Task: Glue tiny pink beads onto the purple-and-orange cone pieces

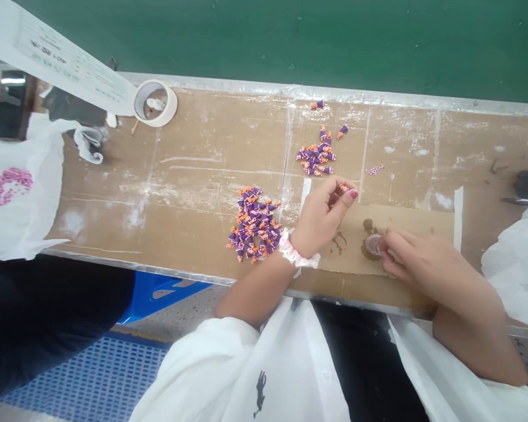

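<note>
Recording the person's left hand [320, 218] above the bench, thumb and forefinger pinched narrowly on a tiny orange-and-pink piece [344, 188], its exact form too small to tell. Noting a white ruffled scrunchie with pink edging [297, 250] around the left wrist.

Observing the right hand [411, 259] low on a flat tan cardboard sheet [416, 224], fingers curled closely around a small round transparent container [373, 245]. Finding dark brown stains [339, 242] on the cardboard, just left of the container, with more staining directly beneath and around it. Noting narrow white tape strips [458, 218] along the sheet's right edge.

Logging a large heap of purple cone-shaped pieces with orange tips [253, 224] just left of the left hand, on the scuffed cardboard-covered bench top [193, 176]. Logging also a smaller heap of matching pieces [317, 156] farther along the bench, plus a little cluster of pink beads [375, 170] to its right.

Listing, toward the far left corner, a cream roll of masking tape [155, 103], a long white printed paper sheet [66, 58] and a white plastic bag with a pink print [17, 187].
</note>
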`<move>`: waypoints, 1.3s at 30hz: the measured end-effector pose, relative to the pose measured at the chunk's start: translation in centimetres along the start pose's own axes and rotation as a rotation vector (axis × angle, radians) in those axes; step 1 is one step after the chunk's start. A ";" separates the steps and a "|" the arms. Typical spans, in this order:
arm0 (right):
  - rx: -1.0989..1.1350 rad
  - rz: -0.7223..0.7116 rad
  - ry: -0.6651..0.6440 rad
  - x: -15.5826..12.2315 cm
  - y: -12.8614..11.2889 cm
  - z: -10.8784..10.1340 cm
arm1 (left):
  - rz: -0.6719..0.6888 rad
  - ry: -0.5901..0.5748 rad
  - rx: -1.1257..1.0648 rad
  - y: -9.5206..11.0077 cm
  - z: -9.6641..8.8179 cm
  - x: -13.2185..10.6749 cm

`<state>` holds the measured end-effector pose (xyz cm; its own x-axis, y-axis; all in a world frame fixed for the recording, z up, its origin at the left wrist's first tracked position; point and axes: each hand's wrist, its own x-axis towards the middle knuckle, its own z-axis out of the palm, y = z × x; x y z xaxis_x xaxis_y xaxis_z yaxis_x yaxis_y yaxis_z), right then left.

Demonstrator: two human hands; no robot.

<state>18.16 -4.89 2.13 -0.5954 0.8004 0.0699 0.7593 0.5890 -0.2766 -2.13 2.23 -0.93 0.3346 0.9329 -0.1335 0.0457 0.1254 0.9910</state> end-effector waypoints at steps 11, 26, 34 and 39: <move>0.656 0.194 0.424 1.1 -0.9 0.0 | -0.321 -0.445 -0.783 0.4 2.1 -1.5; 0.290 0.137 0.498 1.6 -1.7 0.6 | -0.380 -0.496 -0.795 0.2 3.0 -2.2; 0.267 0.210 0.440 1.2 -2.1 0.6 | -0.172 -0.432 -0.683 -0.1 3.1 -2.3; 0.328 0.223 0.437 1.2 -2.0 0.6 | -0.127 -0.444 -0.654 -0.2 3.0 -2.3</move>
<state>15.82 -5.19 2.20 -0.2145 0.9139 0.3448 0.6914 0.3914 -0.6073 -0.07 -0.98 -0.81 0.7135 0.6939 -0.0972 -0.4063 0.5228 0.7494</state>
